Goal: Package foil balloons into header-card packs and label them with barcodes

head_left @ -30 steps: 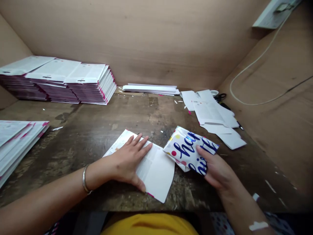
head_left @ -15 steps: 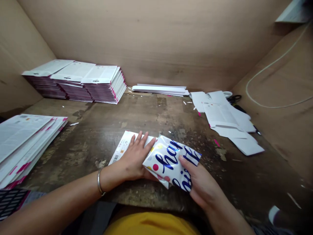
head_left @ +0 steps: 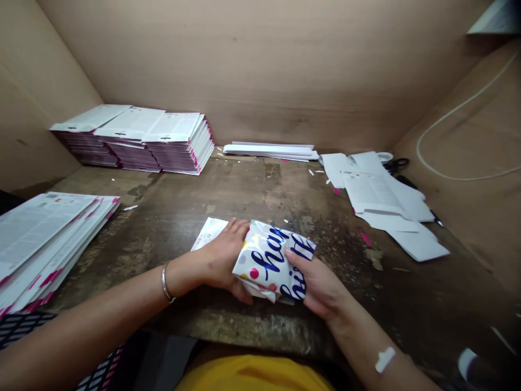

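A folded shiny white foil piece (head_left: 271, 258) with blue script lettering and coloured dots lies over a white printed card (head_left: 208, 234) on the worn wooden table (head_left: 260, 190). My right hand (head_left: 319, 282) grips the foil piece from its right side, thumb on top. My left hand (head_left: 220, 258) rests on the card, fingers curled against the foil's left edge and thumb under it. Most of the card is hidden beneath the foil and my left hand.
Tall stacks of pink-edged white cards (head_left: 138, 138) stand at the back left. Another fanned stack (head_left: 44, 236) lies at the left edge. Thin white strips (head_left: 271, 150) sit by the back wall. Loose white cards (head_left: 382, 198), scissors (head_left: 394, 163) and a white cable (head_left: 448, 117) are at the right.
My right hand has carried the foil piece leftward onto the card. My left hand went from lying flat on the card to curling against the foil's edge.
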Demonstrator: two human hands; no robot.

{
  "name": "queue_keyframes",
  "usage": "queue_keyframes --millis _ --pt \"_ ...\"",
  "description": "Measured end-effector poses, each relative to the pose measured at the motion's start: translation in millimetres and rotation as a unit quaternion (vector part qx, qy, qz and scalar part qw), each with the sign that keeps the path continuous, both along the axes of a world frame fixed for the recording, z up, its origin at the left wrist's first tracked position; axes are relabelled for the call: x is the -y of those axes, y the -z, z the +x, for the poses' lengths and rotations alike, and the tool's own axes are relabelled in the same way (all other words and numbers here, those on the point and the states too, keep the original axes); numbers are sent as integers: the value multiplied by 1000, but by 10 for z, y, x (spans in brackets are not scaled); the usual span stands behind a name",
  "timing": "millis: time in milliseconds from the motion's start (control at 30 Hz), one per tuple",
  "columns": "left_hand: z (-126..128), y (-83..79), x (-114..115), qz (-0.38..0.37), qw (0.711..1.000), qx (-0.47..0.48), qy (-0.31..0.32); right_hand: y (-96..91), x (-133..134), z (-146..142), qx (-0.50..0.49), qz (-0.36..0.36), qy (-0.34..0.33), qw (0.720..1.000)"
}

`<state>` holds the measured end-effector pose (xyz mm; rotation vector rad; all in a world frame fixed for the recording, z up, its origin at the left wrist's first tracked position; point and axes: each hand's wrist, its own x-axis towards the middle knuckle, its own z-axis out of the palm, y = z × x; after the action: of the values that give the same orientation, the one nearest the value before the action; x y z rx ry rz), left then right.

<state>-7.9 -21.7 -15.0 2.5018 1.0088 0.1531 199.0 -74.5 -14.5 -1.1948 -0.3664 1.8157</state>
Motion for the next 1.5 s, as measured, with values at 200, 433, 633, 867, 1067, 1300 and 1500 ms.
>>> queue_keyframes --millis 200,433,633,867,1067,1300,1500 --pt "-8 51 93 23 999 14 -37 -264 13 628 155 33 117 981" --pt "13 97 117 28 999 -6 -45 -23 102 688 256 41 -57 964" --pt "96 44 165 22 999 -30 -33 -9 45 433 261 63 -111 957" --pt "41 77 141 29 997 -50 -47 -27 28 498 368 101 -192 904" --pt "137 39 184 47 999 -17 21 -62 -6 79 432 154 -298 837" --pt "-74 22 101 10 994 -35 106 50 -34 412 663 430 -232 568" --pt "-296 -79 237 -14 996 -52 73 6 174 280 696 469 -234 492"
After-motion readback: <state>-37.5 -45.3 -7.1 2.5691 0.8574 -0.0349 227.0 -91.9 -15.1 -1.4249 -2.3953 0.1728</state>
